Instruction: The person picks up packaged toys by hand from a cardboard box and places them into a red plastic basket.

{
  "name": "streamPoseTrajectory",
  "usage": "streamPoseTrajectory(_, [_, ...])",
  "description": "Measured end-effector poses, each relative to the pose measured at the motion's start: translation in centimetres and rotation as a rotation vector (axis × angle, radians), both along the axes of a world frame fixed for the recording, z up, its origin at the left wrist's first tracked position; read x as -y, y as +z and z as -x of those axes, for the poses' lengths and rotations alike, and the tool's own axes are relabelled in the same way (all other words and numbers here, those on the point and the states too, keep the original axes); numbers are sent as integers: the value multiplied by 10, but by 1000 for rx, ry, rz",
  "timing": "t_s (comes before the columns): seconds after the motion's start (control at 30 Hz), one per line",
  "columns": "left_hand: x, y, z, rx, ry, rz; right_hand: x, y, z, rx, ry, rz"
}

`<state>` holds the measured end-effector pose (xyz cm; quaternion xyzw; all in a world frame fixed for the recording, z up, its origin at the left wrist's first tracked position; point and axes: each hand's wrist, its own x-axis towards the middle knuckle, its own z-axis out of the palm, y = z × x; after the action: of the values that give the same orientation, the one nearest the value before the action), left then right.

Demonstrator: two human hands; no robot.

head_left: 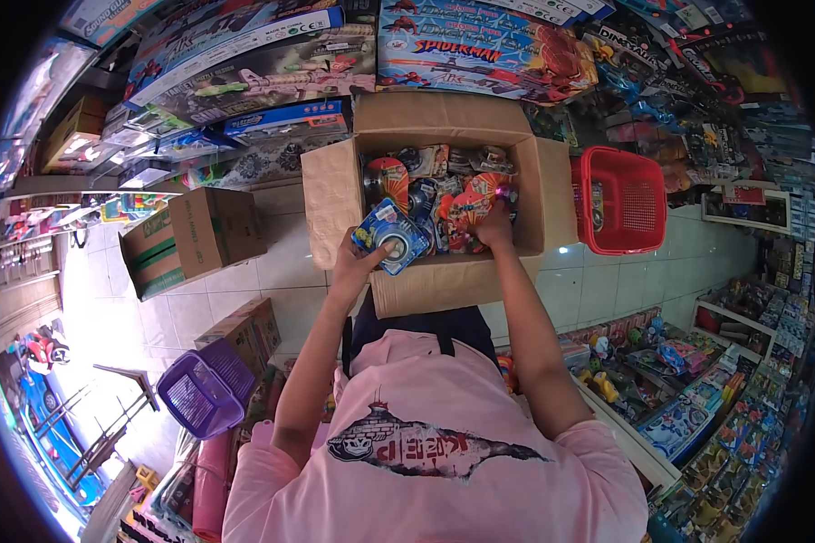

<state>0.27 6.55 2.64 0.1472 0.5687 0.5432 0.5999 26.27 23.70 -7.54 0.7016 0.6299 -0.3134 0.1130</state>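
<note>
Head view: the left hand (359,261) grips a blue, flat toy package with a round grey centre (392,237), held over the near-left part of an open brown cardboard box (444,288). The right hand (494,226) is inside the box at a red-and-yellow printed toy package (473,204); its grip cannot be determined. A red plastic basket (627,244) stands just beside the box's right flap.

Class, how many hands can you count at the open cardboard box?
2: the left hand, holding a blue package, and the right hand, reaching into the open cardboard box.
</note>
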Motion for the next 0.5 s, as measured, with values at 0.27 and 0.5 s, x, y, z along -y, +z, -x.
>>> streamPoseTrajectory(0.27, [-14, -11, -9, 58, -47, -45, 23, 14, -11, -36, 247, -442])
streamPoseTrajectory(0.5, [-33, -19, -20, 116, -131, -44, 37, 85, -32, -480, 160, -502])
